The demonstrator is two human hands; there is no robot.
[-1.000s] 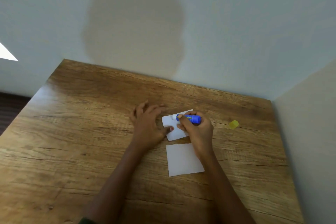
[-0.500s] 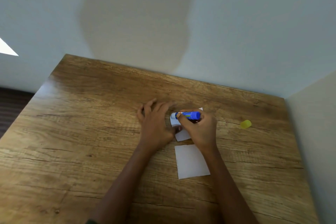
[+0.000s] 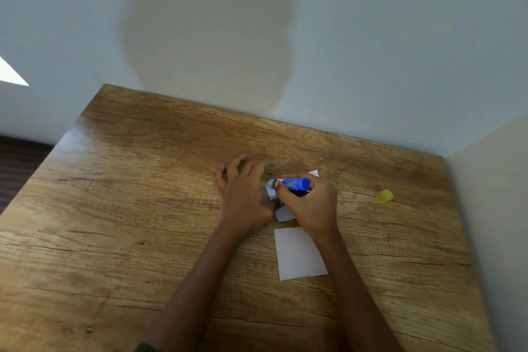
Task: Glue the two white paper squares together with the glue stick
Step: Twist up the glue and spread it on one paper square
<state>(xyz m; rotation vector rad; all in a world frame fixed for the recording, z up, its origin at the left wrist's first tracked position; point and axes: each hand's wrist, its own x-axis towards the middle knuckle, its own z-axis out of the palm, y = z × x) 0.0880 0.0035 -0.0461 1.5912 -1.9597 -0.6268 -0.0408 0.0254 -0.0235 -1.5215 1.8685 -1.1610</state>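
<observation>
Gluing step underway, roughly midway by my read. Right hand [image 3: 310, 203] has its grip clamped on the blue glue stick [image 3: 293, 183], held nearly flat, white tip pointing left and down onto the far paper square [image 3: 285, 213]. That square is mostly hidden under both hands; only its left edge, a far corner and a near bit show, so how much glue is on it can't be told. Left hand [image 3: 245, 194] lies flat with fingers spread, grip apart, holding nothing, thumb side pressing the far square's left edge to pin it to the counter [image 3: 128, 208].

Second paper square [image 3: 298, 253] lies flat just nearer the person, untouched, apart from the far square with a thin strip of wood between. Yellow cap [image 3: 384, 196] is off and lies on its side, well apart to the right near the wall.

Done: stick uncapped, glue being applied. Left: finish coating, lift the near square, align it on the glued one, press down. Recapping probably after.
</observation>
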